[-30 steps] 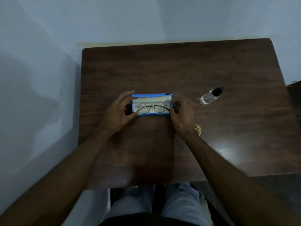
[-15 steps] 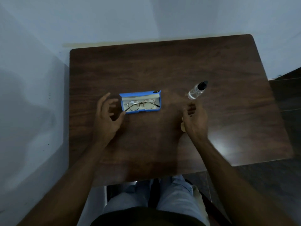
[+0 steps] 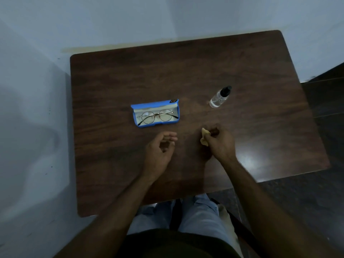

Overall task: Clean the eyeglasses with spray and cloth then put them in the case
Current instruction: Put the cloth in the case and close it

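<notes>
Wall (image 3: 33, 108): pale, running down your left side and along the counter's far edge.
Counter (image 3: 186, 71): dark wood grain with rounded corners. There is a patch of glare towards its near right corner.
Case (image 3: 154, 105): blue, lying open a little left of the counter's middle. Its lid is folded back towards the far side and the pale lining shows.
Glasses (image 3: 159, 114): a thin round frame lying inside the case, both lenses in plain sight. One temple tip reaches the case's near left corner.
Left hand (image 3: 159, 151): yours, on the near side of the case and apart from it. The fingers are loosely curled with nothing in them. You cannot tell whether it rests on the counter or hangs just above.
Jeans (image 3: 201, 215): light blue, your lap showing under the counter's near edge.
Cloth (image 3: 204, 137): small, yellowish and bunched, sticking out of the left side of your right hand.
Right hand (image 3: 220, 144): just right of your left hand, not touching it. The fingers and thumb are curled tight around the cloth.
Bottle (image 3: 218, 98): small and clear with a black cap, standing on the counter. It is right of the case and beyond your right hand, apart from both.
Floor (image 3: 325, 108): dark, off the counter's right edge.
</notes>
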